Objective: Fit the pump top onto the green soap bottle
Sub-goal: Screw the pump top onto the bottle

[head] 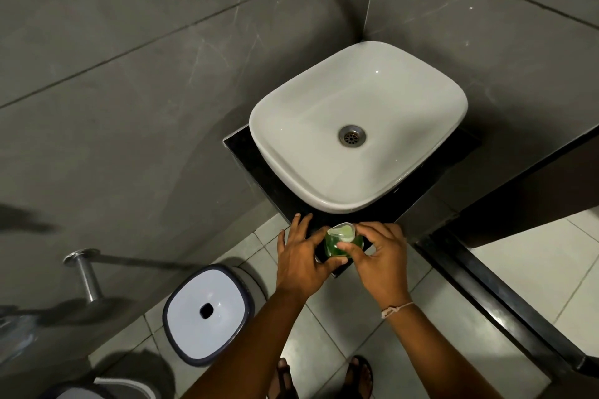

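Evidently slick, rigid plastic: left hand (pixel 299 261) fingers clamp green soap bottle (pixel 337 246) body; right hand (pixel 381 257) fingertips pinch pump top (pixel 341 231) at collar.

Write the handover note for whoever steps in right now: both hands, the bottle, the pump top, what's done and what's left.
Left hand: wrapped around the green soap bottle, steadying it on the black counter in front of the sink.
Right hand: fingers on the pump top.
Done: pump top is sitting over the bottle mouth.
Left: whether it is fully seated cannot be told; tighten, check, then let go.
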`<control>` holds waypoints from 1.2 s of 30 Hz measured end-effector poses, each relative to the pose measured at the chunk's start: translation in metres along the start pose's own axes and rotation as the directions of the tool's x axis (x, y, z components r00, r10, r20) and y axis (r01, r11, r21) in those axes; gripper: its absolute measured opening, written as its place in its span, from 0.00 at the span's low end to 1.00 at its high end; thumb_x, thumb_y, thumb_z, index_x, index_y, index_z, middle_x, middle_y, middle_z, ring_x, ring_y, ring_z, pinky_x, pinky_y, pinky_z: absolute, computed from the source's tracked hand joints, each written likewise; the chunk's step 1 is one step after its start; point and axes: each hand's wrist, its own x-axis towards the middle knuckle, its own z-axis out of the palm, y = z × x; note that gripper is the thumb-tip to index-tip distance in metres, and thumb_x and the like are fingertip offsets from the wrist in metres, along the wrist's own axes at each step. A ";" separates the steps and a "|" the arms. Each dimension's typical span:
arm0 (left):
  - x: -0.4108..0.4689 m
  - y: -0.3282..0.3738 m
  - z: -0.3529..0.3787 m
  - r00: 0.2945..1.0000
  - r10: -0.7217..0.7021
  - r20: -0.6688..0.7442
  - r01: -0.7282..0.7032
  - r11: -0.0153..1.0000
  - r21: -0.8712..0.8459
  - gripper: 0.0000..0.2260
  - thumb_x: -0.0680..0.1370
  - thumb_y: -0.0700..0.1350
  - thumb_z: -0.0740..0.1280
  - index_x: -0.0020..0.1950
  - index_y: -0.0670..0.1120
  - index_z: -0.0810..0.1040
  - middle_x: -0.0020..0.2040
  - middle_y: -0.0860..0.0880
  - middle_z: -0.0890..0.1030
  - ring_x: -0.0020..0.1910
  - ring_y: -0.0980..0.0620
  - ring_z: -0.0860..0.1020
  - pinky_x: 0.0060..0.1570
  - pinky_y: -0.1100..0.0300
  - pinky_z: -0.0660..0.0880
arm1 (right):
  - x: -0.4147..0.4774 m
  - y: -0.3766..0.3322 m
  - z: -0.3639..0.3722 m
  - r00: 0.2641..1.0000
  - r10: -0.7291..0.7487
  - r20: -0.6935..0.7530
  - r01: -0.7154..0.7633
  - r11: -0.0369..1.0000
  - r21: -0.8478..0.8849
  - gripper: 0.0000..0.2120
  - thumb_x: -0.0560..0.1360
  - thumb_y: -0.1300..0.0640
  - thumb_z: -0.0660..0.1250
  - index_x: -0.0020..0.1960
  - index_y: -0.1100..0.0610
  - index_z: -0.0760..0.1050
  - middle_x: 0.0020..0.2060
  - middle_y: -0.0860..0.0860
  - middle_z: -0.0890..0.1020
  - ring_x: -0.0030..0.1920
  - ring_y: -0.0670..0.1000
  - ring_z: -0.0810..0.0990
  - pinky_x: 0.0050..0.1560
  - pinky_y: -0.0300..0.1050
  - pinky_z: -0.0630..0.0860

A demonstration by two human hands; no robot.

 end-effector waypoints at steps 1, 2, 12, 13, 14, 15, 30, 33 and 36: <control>0.000 0.000 0.000 1.000 0.001 -0.002 -0.001 1.000 -0.001 0.32 0.69 0.70 0.66 0.70 0.58 0.70 0.78 0.48 0.58 0.78 0.49 0.48 0.75 0.40 0.46 | 0.001 0.001 0.000 1.000 -0.016 0.006 0.016 0.999 -0.028 0.15 0.64 0.52 0.79 0.51 0.52 0.84 0.46 0.39 0.80 0.50 0.52 0.75 0.50 0.61 0.75; 0.001 0.000 0.000 1.000 0.004 -0.004 -0.004 1.000 -0.002 0.32 0.69 0.70 0.66 0.70 0.58 0.70 0.78 0.48 0.59 0.78 0.49 0.48 0.75 0.40 0.47 | 0.002 0.003 0.000 1.000 -0.021 0.006 0.022 0.999 -0.050 0.16 0.64 0.52 0.79 0.51 0.52 0.84 0.47 0.42 0.80 0.51 0.52 0.74 0.51 0.61 0.75; 0.000 -0.003 0.000 1.000 0.013 -0.012 -0.013 1.000 -0.017 0.30 0.69 0.68 0.65 0.70 0.60 0.68 0.78 0.48 0.59 0.78 0.49 0.47 0.73 0.41 0.45 | 0.003 -0.003 -0.002 0.993 0.069 0.095 -0.065 0.997 -0.049 0.25 0.61 0.35 0.74 0.54 0.44 0.77 0.44 0.42 0.76 0.50 0.48 0.72 0.53 0.55 0.72; 0.000 -0.003 0.000 1.000 0.014 -0.012 -0.014 1.000 -0.015 0.31 0.69 0.69 0.64 0.70 0.60 0.68 0.78 0.48 0.59 0.78 0.49 0.48 0.73 0.41 0.45 | 0.003 -0.002 -0.003 0.992 0.044 0.119 -0.040 0.998 -0.039 0.23 0.63 0.38 0.73 0.56 0.44 0.78 0.45 0.42 0.76 0.51 0.49 0.72 0.54 0.56 0.73; 0.000 -0.002 0.000 1.000 0.014 -0.012 -0.014 1.000 -0.012 0.32 0.69 0.71 0.63 0.70 0.60 0.68 0.78 0.48 0.59 0.78 0.49 0.48 0.73 0.41 0.45 | 0.002 -0.001 -0.003 0.992 0.028 0.125 -0.024 0.999 -0.030 0.21 0.65 0.41 0.73 0.55 0.45 0.80 0.46 0.43 0.77 0.52 0.50 0.72 0.54 0.59 0.73; 0.000 -0.002 0.001 1.000 0.013 -0.014 -0.014 1.000 -0.012 0.32 0.69 0.71 0.63 0.70 0.60 0.69 0.78 0.48 0.59 0.78 0.48 0.48 0.73 0.41 0.45 | 0.002 -0.002 -0.003 0.994 0.026 0.110 -0.023 0.999 -0.024 0.17 0.65 0.44 0.75 0.52 0.47 0.82 0.45 0.43 0.77 0.51 0.51 0.72 0.53 0.62 0.74; 0.000 -0.001 0.001 1.000 0.008 -0.022 -0.008 1.000 -0.018 0.31 0.69 0.69 0.66 0.69 0.59 0.70 0.78 0.48 0.59 0.78 0.49 0.49 0.74 0.40 0.47 | 0.006 -0.009 -0.008 0.989 0.038 0.142 -0.042 0.999 0.027 0.18 0.69 0.40 0.68 0.52 0.49 0.83 0.38 0.41 0.75 0.47 0.50 0.72 0.50 0.63 0.73; 0.000 -0.001 0.002 1.000 0.007 -0.025 -0.007 1.000 -0.017 0.32 0.68 0.71 0.65 0.69 0.59 0.70 0.78 0.48 0.60 0.78 0.49 0.49 0.74 0.40 0.46 | 0.006 -0.007 -0.004 0.996 0.052 0.071 -0.051 0.999 -0.018 0.16 0.64 0.42 0.75 0.39 0.54 0.78 0.34 0.41 0.74 0.45 0.52 0.74 0.47 0.57 0.73; 0.000 -0.002 0.002 1.000 0.006 -0.025 -0.006 1.000 -0.016 0.34 0.68 0.74 0.60 0.69 0.58 0.70 0.78 0.48 0.59 0.78 0.49 0.48 0.73 0.41 0.45 | 0.004 -0.005 -0.001 0.994 0.103 0.035 -0.102 0.994 -0.034 0.21 0.59 0.44 0.80 0.36 0.56 0.72 0.35 0.44 0.76 0.45 0.51 0.74 0.49 0.57 0.72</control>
